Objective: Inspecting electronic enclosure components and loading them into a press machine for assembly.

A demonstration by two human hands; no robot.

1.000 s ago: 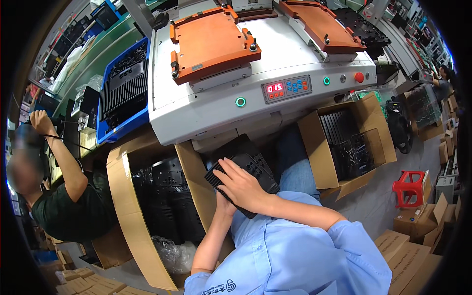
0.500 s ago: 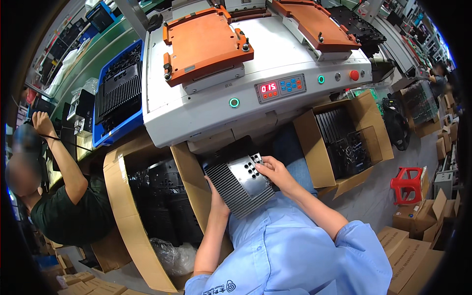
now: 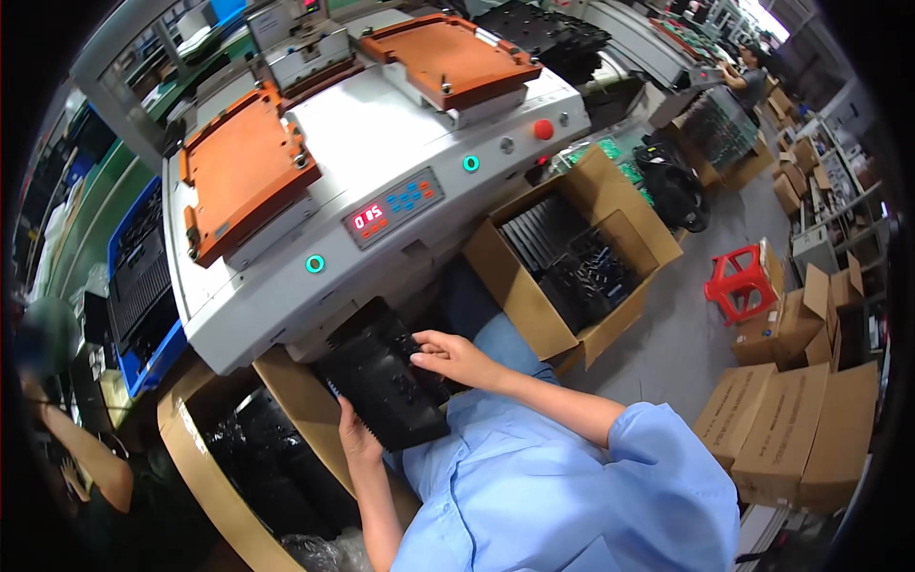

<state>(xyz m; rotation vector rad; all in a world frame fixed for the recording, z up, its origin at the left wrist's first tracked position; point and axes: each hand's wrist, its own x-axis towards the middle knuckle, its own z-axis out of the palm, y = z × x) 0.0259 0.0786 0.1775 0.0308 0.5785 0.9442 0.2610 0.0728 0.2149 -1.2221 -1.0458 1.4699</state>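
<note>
Holds black panel (image 3: 386, 386) near machine (image 3: 348, 124)'s front edge with half-curled left hand (image 3: 357, 437). Bends right hand (image 3: 457, 360) at panel's right side; cannot tell whether pinching.

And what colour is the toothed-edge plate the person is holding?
The toothed-edge plate looks black; the head view shows it best.

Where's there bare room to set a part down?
White machine top: bare between the two orange fixture plates. Grey floor: bare between the open brown cardboard box and red plastic stool. Crowded: that box and the blue plastic bin, both holding black parts.
</note>
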